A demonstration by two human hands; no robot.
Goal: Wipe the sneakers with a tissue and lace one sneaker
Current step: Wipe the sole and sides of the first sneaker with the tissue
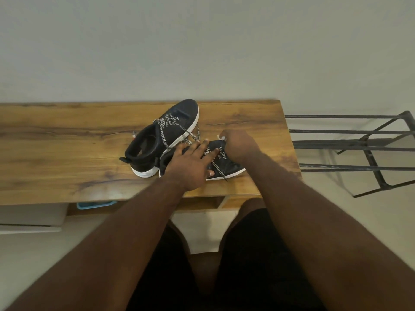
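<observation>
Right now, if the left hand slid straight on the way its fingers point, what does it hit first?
Probably the right hand, at the near sneaker's toe. The left hand lies flat on that sneaker, fingers pointing right. Depth unclear.

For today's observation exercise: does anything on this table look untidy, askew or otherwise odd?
Yes. The far sneaker has loose laces trailing over its side onto the wooden table. The near sneaker also has a lace end straggling off its sole. The left hand rests on it while the right hand holds something white, possibly tissue.
</observation>
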